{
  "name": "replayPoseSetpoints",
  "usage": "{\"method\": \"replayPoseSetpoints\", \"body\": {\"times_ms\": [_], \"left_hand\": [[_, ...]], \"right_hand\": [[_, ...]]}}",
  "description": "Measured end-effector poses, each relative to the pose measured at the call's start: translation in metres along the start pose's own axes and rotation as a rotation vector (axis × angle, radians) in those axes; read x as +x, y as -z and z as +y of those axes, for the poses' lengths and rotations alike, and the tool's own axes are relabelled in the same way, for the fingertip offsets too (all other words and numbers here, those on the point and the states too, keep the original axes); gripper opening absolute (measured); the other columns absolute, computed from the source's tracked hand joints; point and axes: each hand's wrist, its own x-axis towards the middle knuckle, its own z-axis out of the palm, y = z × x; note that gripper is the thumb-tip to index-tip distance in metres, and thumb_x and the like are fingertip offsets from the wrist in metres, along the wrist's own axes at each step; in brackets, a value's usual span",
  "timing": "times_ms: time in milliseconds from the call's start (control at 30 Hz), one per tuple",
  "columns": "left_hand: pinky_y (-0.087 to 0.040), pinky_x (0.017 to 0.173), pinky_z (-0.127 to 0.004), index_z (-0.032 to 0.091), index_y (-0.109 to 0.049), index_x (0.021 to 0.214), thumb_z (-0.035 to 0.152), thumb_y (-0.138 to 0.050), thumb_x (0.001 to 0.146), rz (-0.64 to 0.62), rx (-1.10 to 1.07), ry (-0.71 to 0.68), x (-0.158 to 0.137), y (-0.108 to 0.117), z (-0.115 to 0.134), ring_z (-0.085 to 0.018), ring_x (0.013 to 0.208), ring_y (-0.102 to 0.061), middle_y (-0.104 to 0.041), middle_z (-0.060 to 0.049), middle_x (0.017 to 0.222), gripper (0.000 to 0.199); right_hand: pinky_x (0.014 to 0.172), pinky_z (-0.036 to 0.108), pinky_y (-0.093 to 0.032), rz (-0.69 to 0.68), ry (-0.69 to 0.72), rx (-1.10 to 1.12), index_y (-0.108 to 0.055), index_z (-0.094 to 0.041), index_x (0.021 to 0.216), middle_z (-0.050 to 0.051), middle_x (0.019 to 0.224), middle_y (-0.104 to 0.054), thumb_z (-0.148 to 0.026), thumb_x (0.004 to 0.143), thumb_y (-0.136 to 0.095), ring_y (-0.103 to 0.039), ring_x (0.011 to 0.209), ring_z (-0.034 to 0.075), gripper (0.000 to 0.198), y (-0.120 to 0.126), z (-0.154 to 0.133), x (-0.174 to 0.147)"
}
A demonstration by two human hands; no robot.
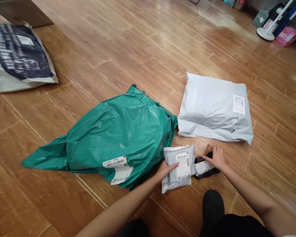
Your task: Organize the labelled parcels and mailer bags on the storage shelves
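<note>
Small parcel [179, 168] lies between big bag [118, 131] and packet [205, 166].

Big green plastic parcel [118, 131], large grey mailer [212, 108] beside it, printed sack [17, 56] far left, wooden floor [138, 42]

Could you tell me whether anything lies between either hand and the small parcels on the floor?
Nothing visible does. The left hand already touches the grey parcel, and the right hand rests on the black parcel beside it.
</note>
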Motion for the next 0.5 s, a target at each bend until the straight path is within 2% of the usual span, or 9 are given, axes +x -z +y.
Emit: {"method": "replayPoseSetpoints", "body": {"times_ms": [33,100,200,233,267,333,400,433,500], "left_hand": [[-0.053,0.114,-0.049,0.016,-0.069,0.118,0.028,-0.094,0.056,0.019,0.013,-0.005,0.000,0.000,-0.002,-0.038,0.126,-0.068,-0.073,-0.018,0.134,0.067],[-0.052,0.116,-0.049,0.016,-0.069,0.119,0.027,-0.092,0.059,0.031,0.033,-0.014,0.001,-0.003,-0.004,-0.038,0.127,-0.067,-0.073,-0.017,0.133,0.065],[-0.049,0.118,-0.050,0.017,-0.068,0.122,0.026,-0.089,0.061,0.024,0.026,-0.024,0.001,-0.007,-0.003,-0.038,0.130,-0.066,-0.072,-0.017,0.135,0.065],[-0.049,0.118,-0.050,0.017,-0.068,0.124,0.025,-0.088,0.062,0.020,0.016,-0.020,0.001,-0.008,-0.001,-0.038,0.130,-0.065,-0.072,-0.017,0.136,0.066],[-0.049,0.118,-0.050,0.016,-0.067,0.126,0.025,-0.087,0.063,0.016,0.005,-0.010,0.001,-0.008,0.000,-0.038,0.131,-0.065,-0.071,-0.017,0.137,0.066],[-0.050,0.117,-0.050,0.016,-0.066,0.128,0.023,-0.085,0.065,-0.002,-0.018,0.023,0.003,-0.007,0.002,-0.038,0.130,-0.065,-0.070,-0.017,0.139,0.066],[-0.051,0.115,-0.050,0.016,-0.067,0.129,0.022,-0.084,0.065,-0.036,-0.037,0.060,0.006,-0.007,0.003,-0.038,0.129,-0.066,-0.071,-0.017,0.138,0.067],[-0.052,0.115,-0.049,0.016,-0.067,0.130,0.021,-0.084,0.065,-0.052,-0.041,0.075,0.008,-0.007,0.003,-0.038,0.128,-0.066,-0.071,-0.017,0.138,0.067],[-0.051,0.116,-0.048,0.017,-0.068,0.130,0.025,-0.085,0.066,-0.069,-0.040,0.088,0.013,-0.010,0.005,-0.037,0.130,-0.066,-0.071,-0.016,0.138,0.066]], "right_hand": [[0.118,0.056,-0.038,-0.024,-0.036,-0.089,-0.053,-0.012,0.143,0.027,0.148,-0.056,-0.049,0.064,-0.092,-0.048,0.142,0.045,0.096,0.004,0.006,-0.002],[0.114,0.053,-0.042,-0.219,-0.125,-0.096,-0.054,-0.010,0.140,0.026,0.144,-0.060,-0.035,0.061,-0.093,-0.053,0.136,0.043,0.091,0.007,0.012,-0.007],[0.101,0.046,-0.052,-0.505,-0.159,0.046,-0.071,-0.014,0.107,0.015,0.116,-0.076,-0.028,0.068,-0.085,-0.068,0.114,0.036,0.044,0.020,0.008,-0.006],[0.095,0.043,-0.055,-0.575,-0.152,0.085,-0.073,-0.016,0.094,0.011,0.104,-0.078,-0.031,0.069,-0.085,-0.071,0.104,0.032,0.032,0.030,0.006,-0.005],[0.089,0.040,-0.057,-0.644,-0.146,0.129,-0.073,-0.017,0.086,0.007,0.094,-0.078,-0.035,0.068,-0.086,-0.073,0.094,0.029,0.029,0.043,0.004,-0.003],[0.080,0.035,-0.058,-0.799,-0.126,0.258,-0.074,-0.017,0.086,0.004,0.087,-0.078,-0.045,0.065,-0.089,-0.072,0.083,0.025,0.038,0.072,-0.004,0.000],[0.078,0.032,-0.058,-0.970,-0.062,0.381,-0.076,-0.016,0.099,0.003,0.091,-0.078,-0.050,0.063,-0.092,-0.072,0.082,0.022,0.052,0.094,-0.021,0.004],[0.079,0.031,-0.058,-1.067,-0.010,0.414,-0.076,-0.016,0.105,0.003,0.094,-0.078,-0.050,0.062,-0.093,-0.072,0.084,0.021,0.056,0.099,-0.032,0.006],[0.082,0.030,-0.057,-1.229,0.121,0.392,-0.076,-0.016,0.109,0.002,0.097,-0.078,-0.047,0.063,-0.094,-0.071,0.088,0.021,0.059,0.092,-0.061,0.015]]}}
